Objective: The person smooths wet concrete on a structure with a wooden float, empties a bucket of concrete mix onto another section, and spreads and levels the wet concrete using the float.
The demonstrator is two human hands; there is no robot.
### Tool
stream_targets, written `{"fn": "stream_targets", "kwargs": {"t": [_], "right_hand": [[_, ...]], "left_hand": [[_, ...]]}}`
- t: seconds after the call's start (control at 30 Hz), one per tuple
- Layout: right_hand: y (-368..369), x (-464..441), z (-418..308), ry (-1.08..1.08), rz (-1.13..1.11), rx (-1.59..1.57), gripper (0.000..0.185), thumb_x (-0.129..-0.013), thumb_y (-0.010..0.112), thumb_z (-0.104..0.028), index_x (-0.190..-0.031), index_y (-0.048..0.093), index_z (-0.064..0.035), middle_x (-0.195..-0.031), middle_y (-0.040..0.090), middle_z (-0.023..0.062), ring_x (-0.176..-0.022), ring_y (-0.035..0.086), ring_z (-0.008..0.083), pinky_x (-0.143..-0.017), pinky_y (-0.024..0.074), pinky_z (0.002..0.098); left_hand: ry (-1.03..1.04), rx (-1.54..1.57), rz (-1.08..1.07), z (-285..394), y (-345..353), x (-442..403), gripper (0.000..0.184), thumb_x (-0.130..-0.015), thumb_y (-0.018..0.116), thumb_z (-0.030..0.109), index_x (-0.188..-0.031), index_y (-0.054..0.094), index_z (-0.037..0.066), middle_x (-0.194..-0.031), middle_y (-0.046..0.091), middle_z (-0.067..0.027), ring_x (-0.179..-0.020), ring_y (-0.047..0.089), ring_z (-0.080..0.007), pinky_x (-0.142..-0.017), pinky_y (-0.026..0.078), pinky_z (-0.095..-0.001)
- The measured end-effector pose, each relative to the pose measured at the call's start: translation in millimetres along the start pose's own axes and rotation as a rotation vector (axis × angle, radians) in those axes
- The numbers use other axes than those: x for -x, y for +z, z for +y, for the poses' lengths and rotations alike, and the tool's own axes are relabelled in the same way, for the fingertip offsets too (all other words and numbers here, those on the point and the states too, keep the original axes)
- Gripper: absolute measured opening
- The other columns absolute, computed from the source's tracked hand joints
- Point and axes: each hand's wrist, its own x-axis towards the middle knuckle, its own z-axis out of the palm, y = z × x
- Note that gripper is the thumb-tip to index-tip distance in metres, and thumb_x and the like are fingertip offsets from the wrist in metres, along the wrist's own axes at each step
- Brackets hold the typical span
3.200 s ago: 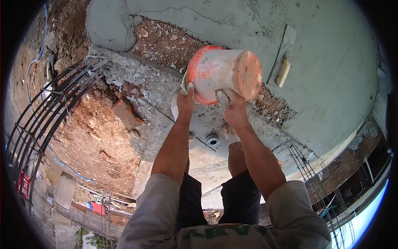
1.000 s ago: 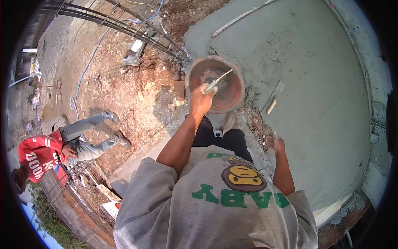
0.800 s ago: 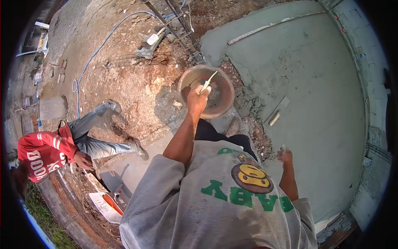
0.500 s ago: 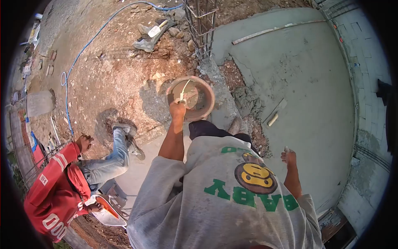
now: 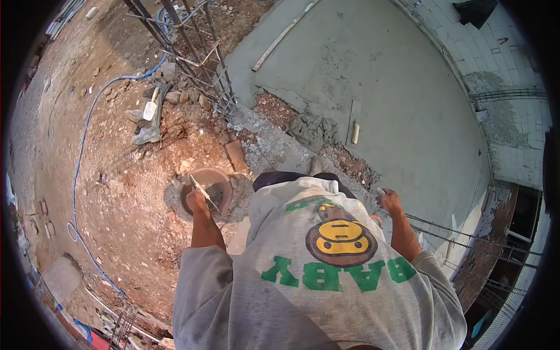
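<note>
My left hand is closed around the pale handle of a bucket, low at my left side. The bucket's open mouth faces up and shows a reddish rim with grey residue inside. Out to my right, my right hand is curled, with a small pale thing at its fingertips that I cannot make out. A float with a wooden grip lies on the wet grey concrete, beside a rough patch of mortar.
Upright rebar stands ahead on the left. A blue hose curves over the dirt, near a trowel on a bag. A long straightedge lies on the concrete. A block wall runs along the right.
My left hand has swung the bucket from in front of me out to the left and lower. The bucket was bottom-up earlier and is now mouth-up. The co-worker in red has left the view.
</note>
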Motion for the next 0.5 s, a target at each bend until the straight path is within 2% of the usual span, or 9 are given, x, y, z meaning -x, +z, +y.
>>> {"fn": "stream_targets", "kwargs": {"t": [0.03,0.1,0.13,0.17,0.2,0.23,0.3,0.4,0.5], "right_hand": [[4.1,6.4,10.7,0.066,-0.005,-0.055,0.043,-0.092,0.058,-0.042,-0.11,0.06,-0.0031,-0.092,0.069,0.0118,-0.075,0.064,0.0211,-0.065,0.0525,0.0339],[15.3,2.9,43.6,0.174,-0.006,-0.117,0.04,-0.091,0.06,-0.04,-0.11,0.061,-0.0045,-0.083,0.067,0.0098,-0.067,0.062,0.019,-0.056,0.049,0.0335],[22.0,-2.3,55.9,0.216,-0.029,-0.124,0.039,-0.09,0.062,-0.038,-0.11,0.061,-0.0052,-0.079,0.066,0.0089,-0.063,0.061,0.018,-0.051,0.0472,0.0333],[26.7,-1.2,61.5,0.215,-0.029,-0.149,0.04,-0.09,0.062,-0.038,-0.112,0.06,-0.0045,-0.082,0.066,0.01,-0.064,0.062,0.0185,-0.051,0.047,0.0332],[30.0,-2.4,61.1,0.216,-0.032,-0.169,0.041,-0.09,0.062,-0.037,-0.113,0.059,-0.0037,-0.084,0.067,0.0111,-0.065,0.063,0.0191,-0.051,0.0468,0.0331],[28.3,15.4,28.4,0.156,-0.034,-0.033,0.042,-0.091,0.06,-0.039,-0.111,0.059,-0.0018,-0.087,0.068,0.0126,-0.068,0.065,0.0208,-0.056,0.05,0.0343],[35.4,25.8,-1.5,0.081,-0.059,0.032,0.043,-0.092,0.058,-0.04,-0.108,0.06,-0.0002,-0.088,0.068,0.0137,-0.07,0.065,0.0216,-0.061,0.0525,0.0344],[32.5,2.1,11.0,0.046,-0.116,-0.139,0.038,-0.093,0.058,-0.039,-0.103,0.062,-0.0023,-0.08,0.066,0.0104,-0.065,0.062,0.0172,-0.055,0.0489,0.0291],[34.5,-2.4,-22.2,-0.024,-0.109,-0.052,0.038,-0.093,0.058,-0.04,-0.1,0.063,-0.003,-0.077,0.064,0.0081,-0.064,0.061,0.0146,-0.053,0.0473,0.0269]], "left_hand": [[0.09,0.015,0.048,-16.2,7.5,-29.9,0.036,-0.088,0.059,0.034,-0.093,0.07,0.0,-0.084,0.069,-0.0151,-0.073,0.066,-0.0273,-0.063,0.051,-0.0383],[0.135,0.118,0.087,-7.3,-11.8,-35.5,0.039,-0.087,0.061,0.038,-0.093,0.07,0.0,-0.085,0.07,-0.0196,-0.077,0.068,-0.0315,-0.067,0.051,-0.0395],[0.086,0.206,0.087,23.9,-24.4,-26.7,0.04,-0.086,0.064,0.038,-0.097,0.069,-0.001,-0.087,0.07,-0.0198,-0.079,0.068,-0.0315,-0.068,0.051,-0.0396],[0.094,0.543,0.102,19.6,-22.6,-35.5,0.037,-0.083,0.068,0.031,-0.1,0.068,-0.001,-0.088,0.07,-0.02,-0.083,0.068,-0.0327,-0.073,0.051,-0.0391],[0.22,0.288,0.28,49.7,-41.8,-16.9,0.034,-0.08,0.071,0.026,-0.101,0.067,-0.001,-0.089,0.07,-0.0201,-0.086,0.068,-0.0326,-0.077,0.05,-0.0381],[0.181,0.161,0.273,118.2,-83.8,39.2,0.036,-0.08,0.07,0.028,-0.101,0.068,-0.001,-0.089,0.07,-0.0212,-0.087,0.067,-0.0331,-0.08,0.05,-0.0372],[0.152,0.286,0.287,104.5,-81.4,19.5,0.036,-0.08,0.067,0.03,-0.102,0.068,0.001,-0.093,0.069,-0.0214,-0.091,0.067,-0.034,-0.083,0.049,-0.0381],[0.062,0.214,0.263,124.4,-107.6,51.2,0.035,-0.082,0.065,0.03,-0.102,0.069,0.001,-0.093,0.07,-0.0205,-0.092,0.067,-0.0333,-0.083,0.049,-0.0378],[-0.022,0.164,0.151,126.1,-104.6,77.8,0.035,-0.082,0.065,0.03,-0.102,0.069,0.002,-0.093,0.07,-0.0197,-0.091,0.067,-0.0327,-0.081,0.049,-0.0383]]}}
